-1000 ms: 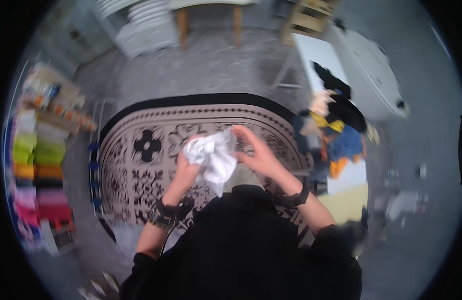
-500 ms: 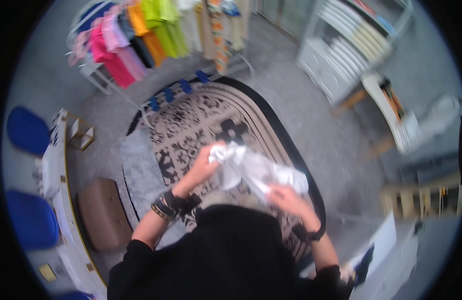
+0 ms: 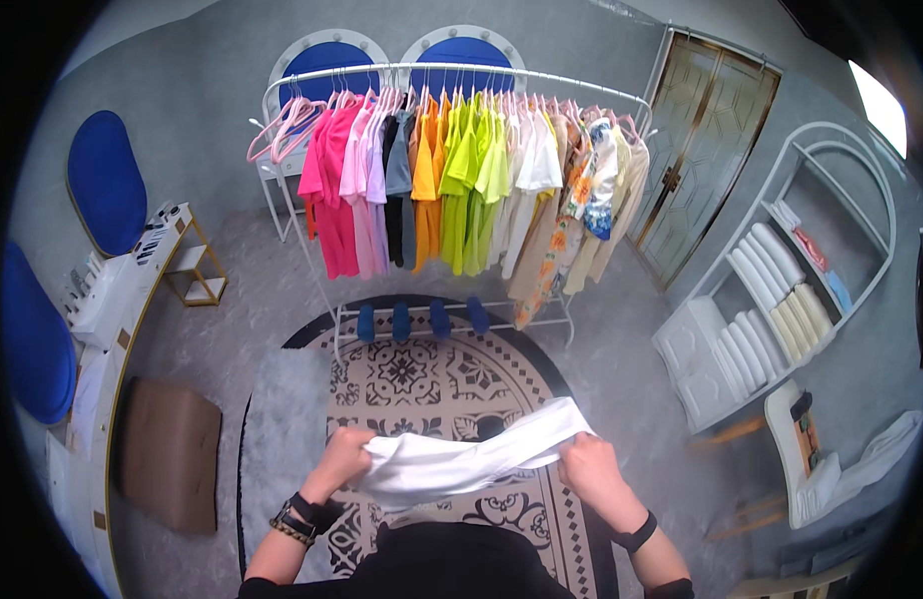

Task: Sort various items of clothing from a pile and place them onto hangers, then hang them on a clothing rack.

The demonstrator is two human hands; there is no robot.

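Note:
A piece of white cloth point(image 3: 471, 461), probably a garment whose kind I cannot make out, stretches sideways between my two hands above the rug. My left hand point(image 3: 343, 459) is closed in a fist round its left end, with a dark band and bracelets on the wrist. At the other end, my right hand point(image 3: 588, 465) grips the cloth near its upper corner, and a small flap of fabric sticks up beside the fingers. The middle of the cloth sags slightly and shows lengthwise folds.
Ahead stands a white clothes rack point(image 3: 431, 70) with colourful garments and pink hangers point(image 3: 287, 132). A patterned rug point(image 3: 421, 389) lies below. To the left are a brown stool point(image 3: 170, 454) and a long vanity counter point(image 3: 132, 290); to the right, a shelf with folded clothes point(image 3: 771, 270) and a chair point(image 3: 781, 429).
The cloth was bunched and slanted; now it is pulled out nearly level between my hands. My view has lifted toward the rack, and my right hand's grip has moved up to the cloth's end.

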